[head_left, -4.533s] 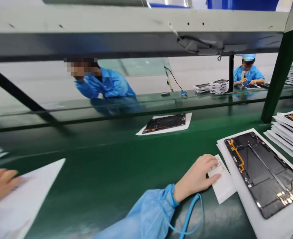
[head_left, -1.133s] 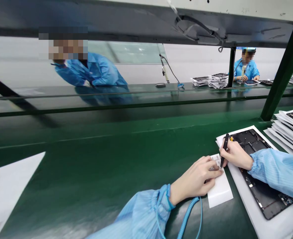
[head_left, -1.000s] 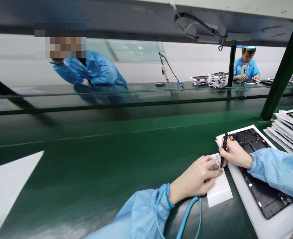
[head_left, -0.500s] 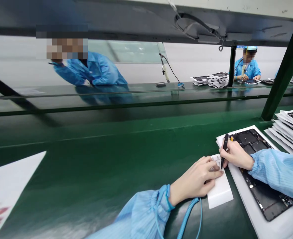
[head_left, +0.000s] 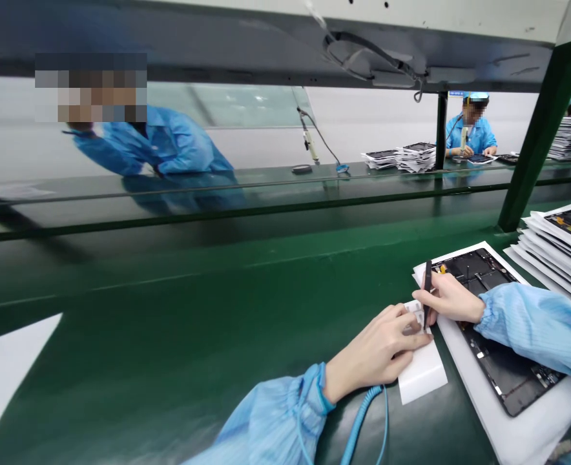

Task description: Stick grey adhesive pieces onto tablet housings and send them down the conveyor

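Note:
My right hand [head_left: 453, 298] grips black tweezers [head_left: 427, 284], held nearly upright. Their tip points down at a white sticker sheet [head_left: 422, 371] on the green bench. On that same sheet lies my left hand [head_left: 380, 345], its fingers stretched out and pressing near the tweezers' tip. Small grey-printed patches show at the sheet's upper end, partly covered by the fingers. Just right of it, an opened black tablet [head_left: 513, 387] with bare inner parts lies on white paper [head_left: 479, 403]. My right forearm crosses over the tablet.
A stack of tablets between white sheets [head_left: 542, 258] stands at the right. More white paper [head_left: 11, 371] lies at the left. A blue coiled cord [head_left: 360, 423] runs from my left wrist. A green post [head_left: 540, 135] and overhead shelf frame the bench; two people in blue work beyond.
The view has turned slightly, so the scene sits a little further left. At the far left, reddish fingers over the paper have almost left the view. My hands keep their places on the sheet.

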`<control>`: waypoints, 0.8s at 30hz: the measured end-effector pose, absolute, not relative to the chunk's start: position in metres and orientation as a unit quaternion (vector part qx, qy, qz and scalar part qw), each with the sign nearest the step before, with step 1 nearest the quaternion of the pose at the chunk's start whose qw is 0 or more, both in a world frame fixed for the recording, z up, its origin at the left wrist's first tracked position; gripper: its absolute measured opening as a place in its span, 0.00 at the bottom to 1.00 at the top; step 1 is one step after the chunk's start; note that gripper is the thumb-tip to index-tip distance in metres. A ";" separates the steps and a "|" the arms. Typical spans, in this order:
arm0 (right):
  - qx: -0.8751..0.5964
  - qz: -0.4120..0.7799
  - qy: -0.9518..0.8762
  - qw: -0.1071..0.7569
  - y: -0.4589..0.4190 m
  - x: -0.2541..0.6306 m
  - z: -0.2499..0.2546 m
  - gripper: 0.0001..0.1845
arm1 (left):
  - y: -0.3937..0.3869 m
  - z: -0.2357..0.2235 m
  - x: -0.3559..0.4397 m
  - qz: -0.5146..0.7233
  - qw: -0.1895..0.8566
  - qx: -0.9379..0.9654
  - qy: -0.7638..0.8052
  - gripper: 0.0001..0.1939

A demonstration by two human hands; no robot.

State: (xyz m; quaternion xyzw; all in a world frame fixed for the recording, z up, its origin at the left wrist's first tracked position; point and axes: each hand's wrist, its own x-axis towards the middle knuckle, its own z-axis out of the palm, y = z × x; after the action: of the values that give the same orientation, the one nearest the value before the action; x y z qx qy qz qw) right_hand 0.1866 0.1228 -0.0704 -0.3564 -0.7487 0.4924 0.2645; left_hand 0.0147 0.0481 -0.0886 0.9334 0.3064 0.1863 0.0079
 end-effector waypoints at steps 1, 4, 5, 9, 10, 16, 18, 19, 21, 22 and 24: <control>-0.354 0.501 -0.742 0.271 0.123 0.187 -0.066 0.11 | 0.049 -0.088 0.014 0.189 0.006 0.934 0.303 0.18; -0.351 0.527 -0.712 0.305 0.119 0.199 -0.047 0.11 | 0.052 -0.088 0.011 0.199 0.008 0.937 0.287 0.18; -0.351 0.533 -0.701 0.320 0.113 0.208 -0.039 0.11 | 0.053 -0.088 0.010 0.206 0.011 0.937 0.282 0.18; -0.353 0.520 -0.674 0.388 0.065 0.260 -0.027 0.13 | 0.047 -0.082 0.018 0.264 0.027 0.923 0.280 0.17; -0.368 0.513 -0.663 0.403 0.048 0.271 -0.030 0.12 | 0.042 -0.079 0.024 0.282 0.035 0.918 0.278 0.16; -0.490 0.430 -0.474 0.592 -0.024 0.285 -0.077 0.15 | 0.004 -0.064 0.080 0.299 0.090 0.930 0.192 0.11; -0.499 0.398 -0.460 0.618 -0.028 0.278 -0.088 0.15 | 0.001 -0.067 0.090 0.300 0.095 0.932 0.181 0.10; -0.501 0.389 -0.457 0.624 -0.028 0.275 -0.092 0.15 | 0.001 -0.069 0.092 0.302 0.098 0.931 0.182 0.10; -0.503 0.382 -0.453 0.629 -0.025 0.273 -0.096 0.15 | 0.004 -0.073 0.092 0.304 0.112 0.927 0.191 0.09; -0.506 0.381 -0.450 0.629 -0.024 0.273 -0.097 0.15 | 0.005 -0.074 0.091 0.301 0.119 0.926 0.195 0.09; -0.515 0.380 -0.445 0.627 -0.023 0.275 -0.097 0.16 | 0.006 -0.075 0.087 0.290 0.132 0.927 0.196 0.10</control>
State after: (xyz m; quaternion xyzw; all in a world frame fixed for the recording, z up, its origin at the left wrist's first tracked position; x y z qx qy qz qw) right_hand 0.2750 -0.0234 -0.0973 -0.5146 -0.4453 0.3797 0.6267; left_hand 0.0873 0.0064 -0.0750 0.9273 0.1960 0.2900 0.1324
